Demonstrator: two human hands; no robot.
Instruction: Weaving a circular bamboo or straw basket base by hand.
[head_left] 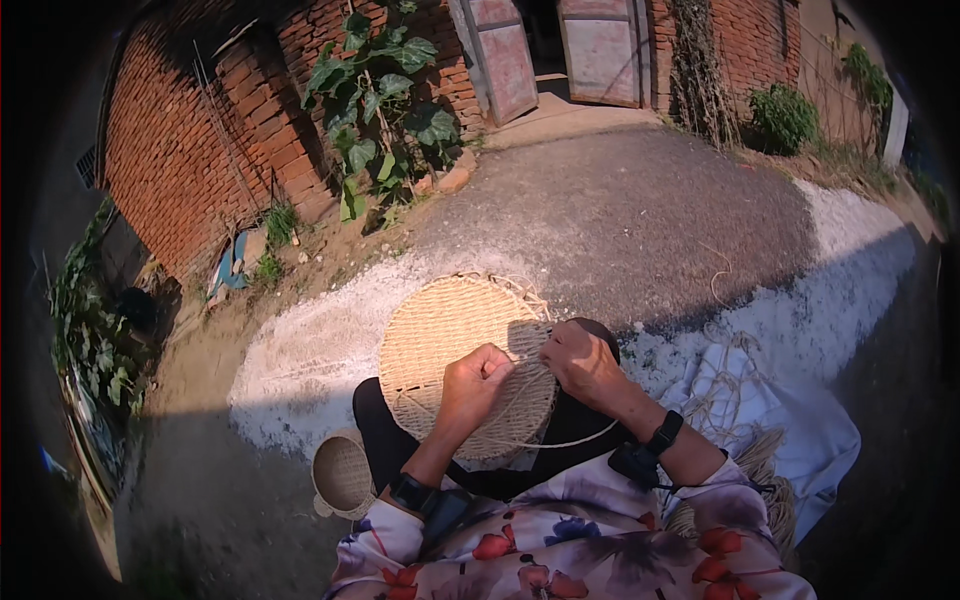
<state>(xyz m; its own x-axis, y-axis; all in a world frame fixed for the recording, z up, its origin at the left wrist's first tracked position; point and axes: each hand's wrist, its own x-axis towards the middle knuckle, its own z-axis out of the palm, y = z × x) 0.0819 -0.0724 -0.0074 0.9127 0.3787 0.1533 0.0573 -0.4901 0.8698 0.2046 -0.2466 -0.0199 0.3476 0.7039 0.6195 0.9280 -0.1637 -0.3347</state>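
Observation:
A large round woven straw basket (450, 320) rests on my lap, its flat woven face turned up. Over its middle, my left hand (476, 382) is closed with thumb and forefinger pinched together at a thin straw cord. At the right part of the rim, my right hand (582, 362) is closed around a strand of the cord. A loose length of straw cord (575, 441) loops below my right hand across my dark trousers. Loose twisted ends stand along the far right rim. My fingers hide the exact spot where the strands meet the weave.
A small woven basket (343, 475) stands on the ground to my left. At my right, a white sheet (820, 440) lies under tangled cords and a straw cord bundle (765, 455). Ahead are a leafy plant (375, 110), brick walls (190, 170) and an open metal door (603, 50).

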